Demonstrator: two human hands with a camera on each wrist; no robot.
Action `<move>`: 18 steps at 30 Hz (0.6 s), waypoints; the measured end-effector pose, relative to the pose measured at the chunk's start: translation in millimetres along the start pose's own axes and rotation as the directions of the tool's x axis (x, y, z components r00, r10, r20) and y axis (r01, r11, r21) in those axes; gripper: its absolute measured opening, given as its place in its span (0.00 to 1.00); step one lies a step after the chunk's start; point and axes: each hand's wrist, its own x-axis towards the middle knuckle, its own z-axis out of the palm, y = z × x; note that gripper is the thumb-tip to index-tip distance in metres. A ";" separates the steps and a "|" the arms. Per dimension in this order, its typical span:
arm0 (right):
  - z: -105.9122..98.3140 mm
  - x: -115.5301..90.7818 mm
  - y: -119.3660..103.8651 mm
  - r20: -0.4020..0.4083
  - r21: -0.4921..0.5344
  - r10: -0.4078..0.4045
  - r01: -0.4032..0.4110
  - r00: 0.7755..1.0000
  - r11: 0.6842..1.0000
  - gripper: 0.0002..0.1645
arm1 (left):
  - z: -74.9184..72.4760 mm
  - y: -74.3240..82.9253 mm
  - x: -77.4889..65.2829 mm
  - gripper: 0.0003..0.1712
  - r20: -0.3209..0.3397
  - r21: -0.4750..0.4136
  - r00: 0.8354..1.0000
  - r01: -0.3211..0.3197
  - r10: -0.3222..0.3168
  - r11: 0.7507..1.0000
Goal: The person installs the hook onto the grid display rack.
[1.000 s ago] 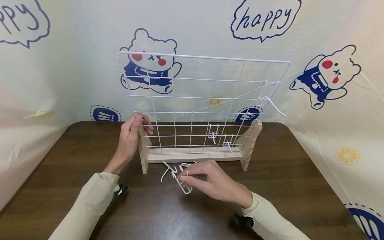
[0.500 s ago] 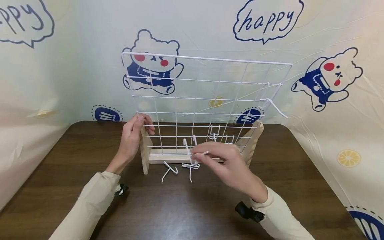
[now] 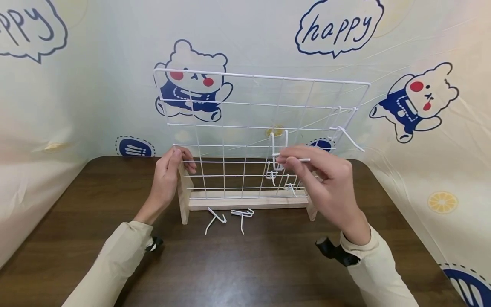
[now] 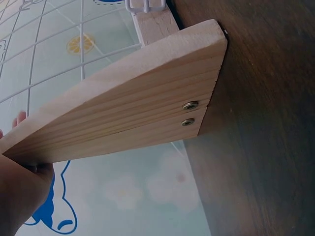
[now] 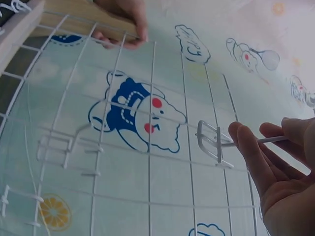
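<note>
My left hand [image 3: 165, 181] grips the top of the left wooden side panel [image 3: 185, 200] of a white wire grid rack [image 3: 264, 77]. In the left wrist view that panel [image 4: 123, 98] hides most of the fingers. Between thumb and fingers, my right hand [image 3: 331, 183] pinches a white wire hook [image 3: 273, 147] by its prong, its two bent ends pointing up in front of the grid's right half. The right wrist view shows the hook [image 5: 219, 142] close to the wires; whether it touches them I cannot tell.
Two hooks hang low on the grid, a small hook [image 3: 271, 175] and another hook [image 3: 290, 186]. A longer hook [image 3: 350, 138] hangs higher at the right edge. Two loose hooks, one left [image 3: 215, 219] and one right [image 3: 242, 214], lie on the brown table [image 3: 215, 268] before the rack.
My right hand has lifted the hook off the table and carried it up and right to the grid, turning it upright. The left hand has stayed on the side panel.
</note>
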 end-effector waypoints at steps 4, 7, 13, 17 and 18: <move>-4.2 7.3 3.7 -0.046 0.008 0.006 -0.006 0.999 1.000 0.09 | -0.5 -0.2 -0.1 0.24 0.001 0.000 1.000 -0.001 0.001 1.000; -6.7 12.2 6.7 -0.073 0.004 0.017 -0.017 0.997 1.000 0.09 | -0.7 -0.3 -0.5 0.24 0.001 0.000 1.000 0.004 -0.004 1.000; -9.1 21.4 11.6 -0.147 -0.056 0.009 -0.018 0.989 0.998 0.09 | -0.7 0.4 -0.4 0.23 0.002 0.002 1.000 0.011 -0.011 1.000; -7.3 25.9 15.1 -0.187 -0.083 0.000 -0.016 0.982 0.996 0.09 | -0.8 0.6 -0.3 0.23 0.002 0.005 1.000 0.010 -0.010 1.000; -6.9 27.0 15.9 -0.192 -0.090 0.001 -0.019 0.981 0.996 0.09 | -0.9 0.6 -0.2 0.23 0.003 0.006 1.000 0.010 -0.010 1.000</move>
